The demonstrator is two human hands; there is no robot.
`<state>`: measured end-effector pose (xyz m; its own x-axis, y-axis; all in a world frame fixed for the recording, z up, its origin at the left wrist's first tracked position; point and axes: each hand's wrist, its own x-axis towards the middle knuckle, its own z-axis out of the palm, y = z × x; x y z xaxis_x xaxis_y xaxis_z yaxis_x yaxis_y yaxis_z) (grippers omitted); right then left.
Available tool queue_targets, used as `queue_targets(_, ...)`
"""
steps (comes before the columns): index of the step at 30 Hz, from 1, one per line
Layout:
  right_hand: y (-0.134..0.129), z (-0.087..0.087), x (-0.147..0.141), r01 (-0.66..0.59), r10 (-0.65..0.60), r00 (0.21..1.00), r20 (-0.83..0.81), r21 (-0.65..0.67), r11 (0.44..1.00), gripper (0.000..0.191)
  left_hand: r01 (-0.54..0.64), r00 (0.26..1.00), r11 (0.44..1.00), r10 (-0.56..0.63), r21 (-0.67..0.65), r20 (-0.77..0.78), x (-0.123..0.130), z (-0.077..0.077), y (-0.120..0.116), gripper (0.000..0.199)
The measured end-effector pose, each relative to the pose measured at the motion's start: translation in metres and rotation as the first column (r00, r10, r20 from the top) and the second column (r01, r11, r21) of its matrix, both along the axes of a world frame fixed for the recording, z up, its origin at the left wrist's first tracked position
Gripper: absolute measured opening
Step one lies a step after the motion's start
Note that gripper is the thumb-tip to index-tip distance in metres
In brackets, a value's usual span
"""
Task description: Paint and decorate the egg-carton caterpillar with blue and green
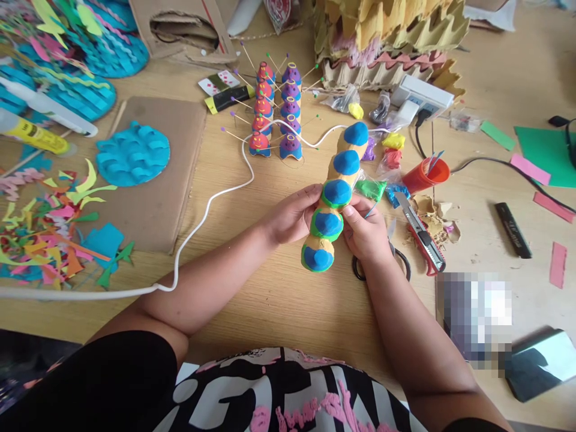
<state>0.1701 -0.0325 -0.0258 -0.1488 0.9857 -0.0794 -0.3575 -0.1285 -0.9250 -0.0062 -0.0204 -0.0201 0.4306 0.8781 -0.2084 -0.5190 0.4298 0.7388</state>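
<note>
Between my hands, above the table, is a strip of egg carton cups (336, 193) with blue caps and green edging on the nearer cups. My left hand (294, 213) grips its left side near the middle. From the right, my right hand (366, 228) pinches it with the thumb on top; a thin blue stick shows by the fingers. Black-handled scissors (402, 258) lie partly hidden under my right wrist. Beyond the strip stand two finished-looking cup rows, one red (260, 144) and one purple (290, 146), with faces and pin-like sticks.
A red utility knife (425, 237), carton scraps (434, 222), an orange cup (425, 175) and bagged coloured clay (371, 189) lie right. A white cable (211, 201) crosses the table. Leftward are cardboard (180, 174) and paper scraps (58, 234); stacked egg trays (387, 66) stand behind.
</note>
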Motion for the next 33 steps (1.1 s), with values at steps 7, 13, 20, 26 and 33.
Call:
queue_targets(7,0.001,-0.004,0.002,0.054,-0.059,0.991,0.12,0.046,0.997,0.047,0.0,1.0,1.0,0.0,0.003,-0.006,0.001,-0.004,-0.001,0.049)
queue_targets(13,0.003,-0.007,0.001,0.065,-0.086,0.979,0.187,0.116,0.991,0.051,-0.107,0.993,0.993,0.109,0.056,-0.039,0.001,0.013,-0.002,0.045)
queue_targets(20,-0.003,-0.002,-0.002,0.104,-0.2,0.933,0.301,0.307,0.946,0.062,-0.149,0.982,0.989,0.149,0.006,-0.115,-0.002,0.03,-0.007,0.044)
queue_targets(26,-0.006,-0.006,0.001,0.047,-0.204,0.897,0.392,0.375,0.926,0.065,-0.165,0.982,0.986,0.163,-0.008,-0.1,0.002,0.023,-0.004,0.05)
queue_targets(33,-0.007,-0.006,0.001,0.013,-0.234,0.851,0.47,0.426,0.905,0.057,-0.189,0.961,0.975,0.208,0.118,-0.18,0.002,0.02,-0.002,0.06)
